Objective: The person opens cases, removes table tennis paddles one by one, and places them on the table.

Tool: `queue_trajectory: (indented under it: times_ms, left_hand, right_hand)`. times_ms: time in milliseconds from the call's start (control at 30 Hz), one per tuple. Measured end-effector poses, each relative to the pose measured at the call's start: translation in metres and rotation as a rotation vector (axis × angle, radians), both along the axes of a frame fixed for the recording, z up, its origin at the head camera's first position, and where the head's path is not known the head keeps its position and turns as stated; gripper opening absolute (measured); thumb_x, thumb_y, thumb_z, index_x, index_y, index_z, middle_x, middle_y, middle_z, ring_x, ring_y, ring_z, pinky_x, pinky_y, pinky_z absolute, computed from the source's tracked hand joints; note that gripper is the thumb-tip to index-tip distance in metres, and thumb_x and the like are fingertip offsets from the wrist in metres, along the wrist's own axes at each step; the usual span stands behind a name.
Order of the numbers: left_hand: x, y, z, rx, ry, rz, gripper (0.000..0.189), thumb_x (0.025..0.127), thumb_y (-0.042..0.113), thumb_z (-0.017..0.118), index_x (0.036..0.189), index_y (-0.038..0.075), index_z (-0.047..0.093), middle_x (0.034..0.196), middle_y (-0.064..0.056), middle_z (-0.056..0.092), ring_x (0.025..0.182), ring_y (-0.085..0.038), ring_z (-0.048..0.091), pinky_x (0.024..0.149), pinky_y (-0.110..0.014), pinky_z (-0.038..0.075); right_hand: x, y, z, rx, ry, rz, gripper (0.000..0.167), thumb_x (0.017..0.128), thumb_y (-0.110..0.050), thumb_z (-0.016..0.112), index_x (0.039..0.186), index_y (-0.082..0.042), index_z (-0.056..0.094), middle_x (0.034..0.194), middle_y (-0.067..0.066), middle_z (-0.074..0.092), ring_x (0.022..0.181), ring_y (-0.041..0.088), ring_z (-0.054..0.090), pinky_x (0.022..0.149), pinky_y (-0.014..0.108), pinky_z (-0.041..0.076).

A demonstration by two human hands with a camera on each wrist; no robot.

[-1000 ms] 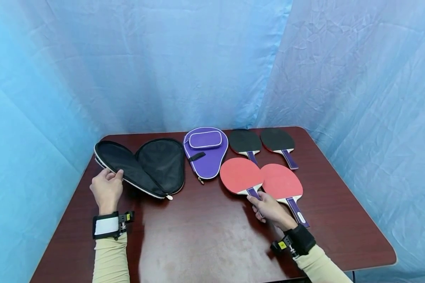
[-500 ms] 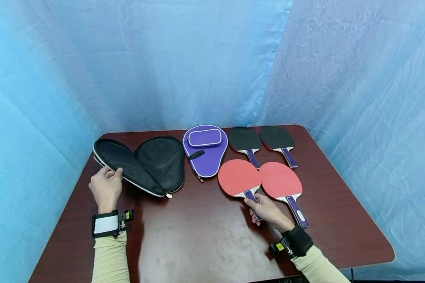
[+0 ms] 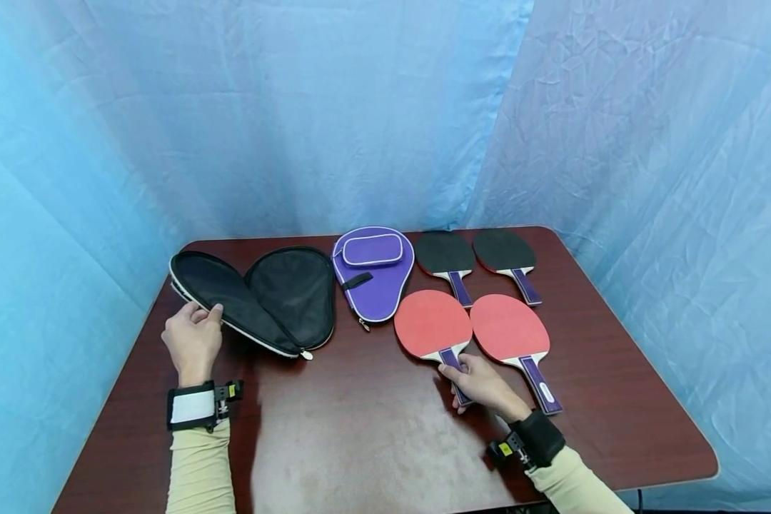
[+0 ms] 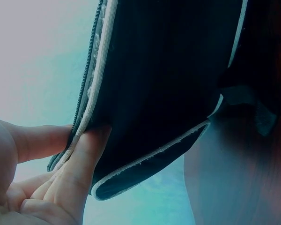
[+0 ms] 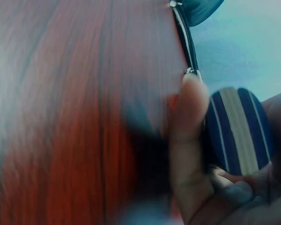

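Note:
On the left of the table, my left hand pinches the edge of the raised flap of a black paddle case. The case lies spread open with its black lining showing. In the left wrist view, thumb and fingers grip the white-piped, zippered rim from both sides. My right hand holds a table tennis paddle by its purple handle, red face up. The striped butt of that handle shows between thumb and fingers in the right wrist view. A second red-faced paddle lies just to its right.
A closed purple paddle case with a small pocket lies at the back middle. Two black-faced paddles lie side by side at the back right. Blue curtains hang around the brown table.
My right hand has drawn the red-faced paddle slightly toward me and to the left, off the neighbouring red paddle it overlapped. My left hand keeps its pinch on the flap.

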State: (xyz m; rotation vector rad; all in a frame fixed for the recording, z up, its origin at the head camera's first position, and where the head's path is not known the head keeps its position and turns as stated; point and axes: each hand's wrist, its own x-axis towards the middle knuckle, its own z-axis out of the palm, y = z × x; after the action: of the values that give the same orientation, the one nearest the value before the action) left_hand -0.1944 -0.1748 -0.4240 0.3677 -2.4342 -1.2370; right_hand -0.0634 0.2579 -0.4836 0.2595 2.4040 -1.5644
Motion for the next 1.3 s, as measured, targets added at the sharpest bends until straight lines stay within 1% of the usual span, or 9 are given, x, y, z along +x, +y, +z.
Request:
queue_trajectory:
  times_ms: [200, 367, 500, 633, 733, 867, 1000, 1167, 1300]
  left_hand:
    - [0.0, 0.0, 0.0, -0.007, 0.0, 0.004, 0.027, 0.098, 0.025, 0.061, 0.103, 0.0, 0.071, 0.1, -0.022, 0.074, 0.084, -0.034, 0.068, 0.063, -0.027, 0.044]
    - [0.001, 0.0, 0.0, -0.006, 0.001, 0.004, 0.027, 0.098, 0.025, 0.061, 0.101, 0.0, 0.071, 0.1, -0.022, 0.074, 0.084, -0.035, 0.068, 0.061, -0.026, 0.044]
    - [0.001, 0.001, 0.001, -0.008, -0.003, 0.012, 0.026, 0.098, 0.025, 0.062, 0.098, 0.001, 0.071, 0.098, -0.021, 0.074, 0.077, -0.028, 0.068, 0.058, -0.024, 0.042]
    - [0.001, 0.001, 0.002, -0.008, -0.004, 0.02, 0.025, 0.098, 0.025, 0.062, 0.097, 0.002, 0.071, 0.097, -0.02, 0.074, 0.072, -0.022, 0.066, 0.058, -0.022, 0.041]
    - [0.0, 0.001, 0.002, -0.007, -0.001, 0.018, 0.026, 0.098, 0.026, 0.062, 0.097, 0.002, 0.071, 0.098, -0.021, 0.074, 0.077, -0.027, 0.068, 0.06, -0.024, 0.042]
    - [0.0, 0.001, 0.001, -0.003, -0.007, 0.016, 0.028, 0.099, 0.026, 0.061, 0.101, 0.0, 0.07, 0.102, -0.022, 0.073, 0.087, -0.035, 0.069, 0.063, -0.027, 0.045]
    - [0.001, 0.001, 0.0, 0.001, -0.004, 0.018, 0.028, 0.098, 0.026, 0.061, 0.102, 0.0, 0.071, 0.102, -0.022, 0.073, 0.086, -0.033, 0.069, 0.06, -0.024, 0.043]
    - [0.001, 0.001, 0.001, -0.002, 0.016, 0.022, 0.026, 0.098, 0.026, 0.063, 0.095, 0.002, 0.07, 0.095, -0.019, 0.075, 0.061, -0.006, 0.06, 0.054, -0.018, 0.04]
    - [0.002, 0.001, 0.001, -0.002, 0.027, 0.017, 0.025, 0.097, 0.025, 0.063, 0.094, 0.002, 0.071, 0.093, -0.019, 0.075, 0.056, 0.008, 0.049, 0.053, -0.017, 0.04]
  right_hand:
    - [-0.007, 0.001, 0.003, 0.397, 0.131, 0.024, 0.045, 0.093, -0.032, 0.069, 0.062, -0.01, 0.043, 0.053, -0.004, 0.035, 0.046, 0.011, 0.039, 0.046, 0.023, 0.028]
    - [-0.011, -0.001, 0.001, 0.599, 0.161, 0.035, 0.054, 0.088, -0.039, 0.073, 0.056, -0.013, 0.039, 0.052, -0.004, 0.031, 0.046, 0.012, 0.036, 0.047, 0.024, 0.025]
    - [-0.013, -0.004, -0.002, 0.674, 0.151, 0.049, 0.053, 0.088, -0.042, 0.073, 0.057, -0.013, 0.041, 0.052, -0.003, 0.033, 0.044, 0.013, 0.039, 0.045, 0.025, 0.026]
    - [-0.015, -0.006, -0.002, 0.72, 0.147, 0.071, 0.05, 0.088, -0.044, 0.073, 0.06, -0.012, 0.047, 0.053, -0.003, 0.036, 0.044, 0.013, 0.042, 0.044, 0.025, 0.027]
    - [-0.017, -0.007, 0.0, 0.731, 0.155, 0.076, 0.049, 0.086, -0.045, 0.074, 0.061, -0.01, 0.05, 0.053, -0.002, 0.037, 0.045, 0.014, 0.043, 0.044, 0.025, 0.028]
    - [-0.017, -0.006, 0.001, 0.716, 0.164, 0.08, 0.053, 0.085, -0.047, 0.075, 0.057, -0.011, 0.046, 0.052, -0.003, 0.034, 0.044, 0.013, 0.039, 0.044, 0.025, 0.026]
    - [-0.019, -0.002, 0.004, 0.681, 0.183, 0.092, 0.06, 0.085, -0.048, 0.074, 0.051, -0.015, 0.039, 0.049, -0.007, 0.027, 0.043, 0.01, 0.032, 0.044, 0.024, 0.022]
    - [-0.027, 0.004, 0.017, 0.624, 0.212, 0.083, 0.061, 0.09, -0.041, 0.071, 0.048, -0.016, 0.035, 0.048, -0.008, 0.024, 0.042, 0.01, 0.029, 0.044, 0.023, 0.022]
    - [-0.036, 0.006, 0.032, 0.575, 0.26, 0.097, 0.06, 0.094, -0.036, 0.068, 0.049, -0.016, 0.034, 0.048, -0.007, 0.023, 0.041, 0.01, 0.028, 0.044, 0.023, 0.022]
